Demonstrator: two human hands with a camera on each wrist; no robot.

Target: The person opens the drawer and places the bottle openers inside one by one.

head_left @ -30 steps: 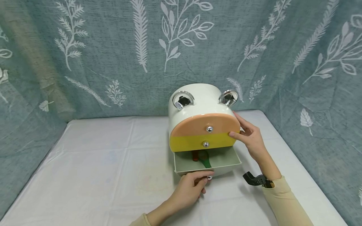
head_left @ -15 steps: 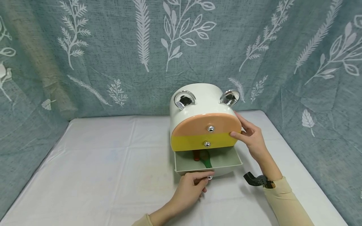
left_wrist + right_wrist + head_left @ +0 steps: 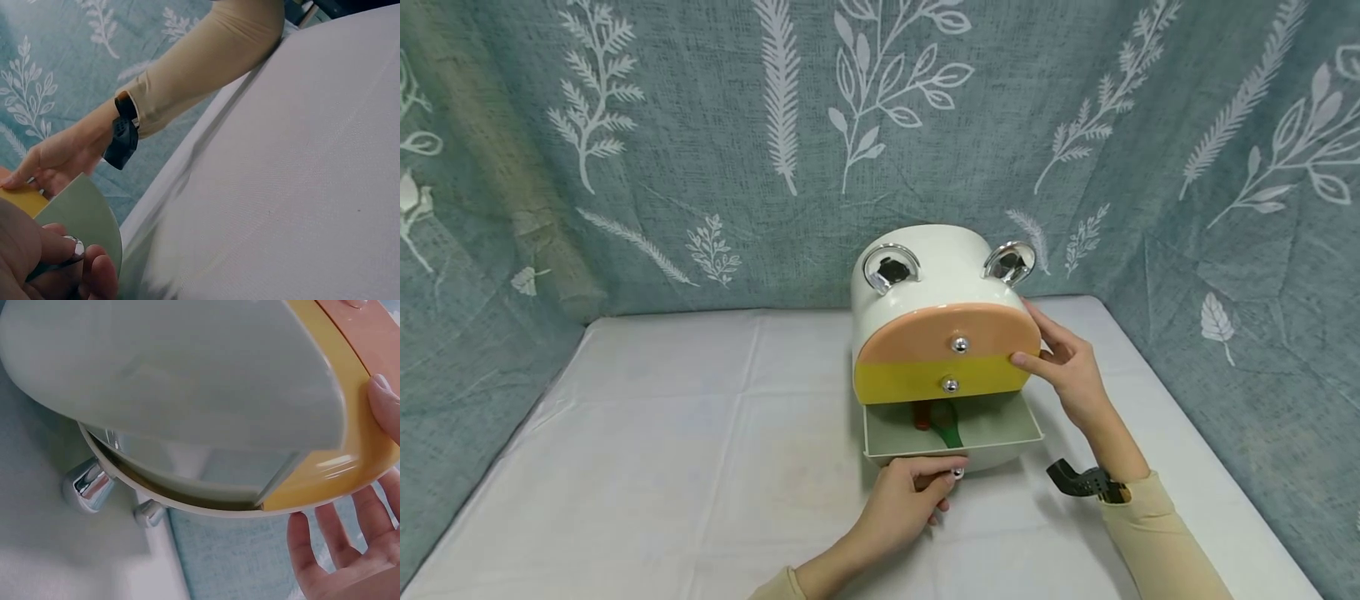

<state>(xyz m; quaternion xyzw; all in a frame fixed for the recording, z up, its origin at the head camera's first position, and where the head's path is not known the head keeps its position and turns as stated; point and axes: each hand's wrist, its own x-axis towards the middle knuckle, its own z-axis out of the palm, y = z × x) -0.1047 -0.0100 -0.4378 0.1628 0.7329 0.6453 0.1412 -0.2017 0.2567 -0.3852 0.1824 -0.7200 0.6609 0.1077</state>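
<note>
A small white drawer cabinet (image 3: pixel 936 267) with shiny round eyes stands on the table. Its upper drawer front (image 3: pixel 917 332) is orange, the middle drawer front (image 3: pixel 895 382) yellow, and both are flush. The pale green bottom drawer (image 3: pixel 1000 457) is pulled out. Inside it lie a green item (image 3: pixel 948 432) with a rounded head and a red piece (image 3: pixel 921 416), both partly hidden. My left hand (image 3: pixel 897 504) pinches the bottom drawer's silver knob (image 3: pixel 79 249). My right hand (image 3: pixel 1072 379) holds the cabinet's right side, thumb on the yellow front and fingers along the side.
A white cloth (image 3: pixel 647 433) covers the table. Green-blue curtains (image 3: pixel 737 150) with white leaf prints hang behind and at both sides. A black wrist mount (image 3: pixel 1078 478) sticks out from the right wrist. Silver feet (image 3: pixel 90 485) show under the cabinet.
</note>
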